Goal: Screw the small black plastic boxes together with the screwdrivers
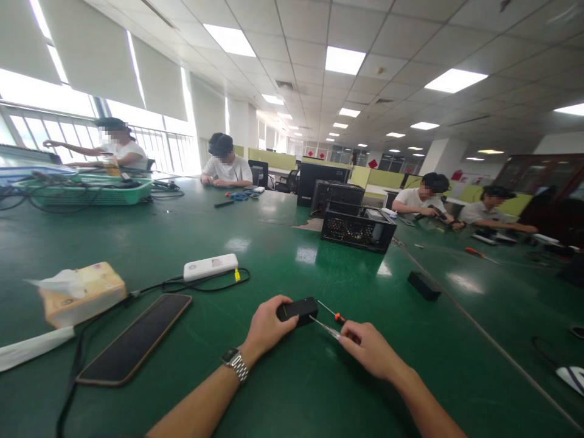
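My left hand, with a metal watch on its wrist, is closed round a small black box that rests on the green table. My right hand pinches a clear-handled screwdriver whose tip reaches the side of the box. A second small screwdriver with an orange collar lies on the table just behind, between the box and my right hand.
A phone, a white power bank with its black cable, and a tissue pack lie to my left. An open black computer case and a black block stand ahead. Several people sit at the table's far edges.
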Motion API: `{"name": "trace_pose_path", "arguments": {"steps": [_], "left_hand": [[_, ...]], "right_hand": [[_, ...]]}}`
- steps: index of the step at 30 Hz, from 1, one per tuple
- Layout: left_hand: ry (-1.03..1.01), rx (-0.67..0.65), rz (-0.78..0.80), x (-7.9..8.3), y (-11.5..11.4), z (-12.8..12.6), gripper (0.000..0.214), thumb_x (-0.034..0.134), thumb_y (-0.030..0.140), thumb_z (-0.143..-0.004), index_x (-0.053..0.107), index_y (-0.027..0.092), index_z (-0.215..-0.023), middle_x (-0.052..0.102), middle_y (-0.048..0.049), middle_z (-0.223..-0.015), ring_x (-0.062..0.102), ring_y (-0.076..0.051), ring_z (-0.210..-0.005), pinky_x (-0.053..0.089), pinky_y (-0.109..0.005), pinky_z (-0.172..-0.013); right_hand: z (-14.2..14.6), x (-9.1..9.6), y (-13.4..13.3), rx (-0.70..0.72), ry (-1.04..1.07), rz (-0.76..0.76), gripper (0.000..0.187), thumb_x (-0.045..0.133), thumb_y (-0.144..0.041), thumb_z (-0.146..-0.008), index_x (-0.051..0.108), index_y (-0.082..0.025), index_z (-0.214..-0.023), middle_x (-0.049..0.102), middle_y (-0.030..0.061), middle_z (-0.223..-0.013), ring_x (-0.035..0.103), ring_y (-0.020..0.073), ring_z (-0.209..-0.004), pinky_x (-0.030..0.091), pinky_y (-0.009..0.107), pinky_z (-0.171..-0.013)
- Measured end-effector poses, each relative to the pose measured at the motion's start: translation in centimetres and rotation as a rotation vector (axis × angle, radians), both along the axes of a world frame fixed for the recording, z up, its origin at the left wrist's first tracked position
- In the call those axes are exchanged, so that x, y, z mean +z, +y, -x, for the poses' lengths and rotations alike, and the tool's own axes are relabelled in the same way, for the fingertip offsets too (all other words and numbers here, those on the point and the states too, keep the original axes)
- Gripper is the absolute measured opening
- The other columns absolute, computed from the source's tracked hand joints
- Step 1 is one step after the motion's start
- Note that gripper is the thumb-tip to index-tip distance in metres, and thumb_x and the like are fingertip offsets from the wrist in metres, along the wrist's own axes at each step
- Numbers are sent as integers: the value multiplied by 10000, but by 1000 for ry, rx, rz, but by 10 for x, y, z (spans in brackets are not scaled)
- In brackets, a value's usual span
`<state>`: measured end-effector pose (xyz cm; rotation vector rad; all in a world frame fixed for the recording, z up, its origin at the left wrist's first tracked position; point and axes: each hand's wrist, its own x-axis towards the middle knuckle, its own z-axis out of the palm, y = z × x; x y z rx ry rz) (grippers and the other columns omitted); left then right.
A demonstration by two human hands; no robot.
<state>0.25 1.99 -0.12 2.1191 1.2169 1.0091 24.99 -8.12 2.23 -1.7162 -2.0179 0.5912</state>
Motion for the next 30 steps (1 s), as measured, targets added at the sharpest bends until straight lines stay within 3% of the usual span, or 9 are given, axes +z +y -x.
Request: {"name": "trace_pose_path", "arguments": {"steps": [9, 23, 30], "left_hand": [[11, 3, 15, 2, -2, -1, 285, 647, 333, -734, 662, 189, -979, 698, -53, -942, 637, -230, -854, 489, -315, -759], [-16, -58, 7, -4, -1, -2, 308, 668, 329, -736, 660, 190, -1011, 700, -46, -969, 637, -220, -862, 484, -310, -767], [-5, -103, 2, -2, -7, -7, 310, 687, 315, -718, 672, 197, -1005, 713, -41, -969, 646, -223, -858, 491, -308, -776]], "right_hand": [[-10, 5, -1, -61, 69, -43, 230, 532, -360, -866, 609, -179, -746, 592, -18, -671, 497, 114, -603, 342, 220, -565], [6, 5, -3, -114, 3, -332, 211, 521, -327, -869, 614, -197, -732, 578, -3, -664, 516, 140, -601, 355, 252, -580], [23, -6, -4, -48, -162, -502, 144, 501, -246, -870, 635, -203, -898, 594, 23, -802, 539, 130, -647, 356, 243, -603]]}}
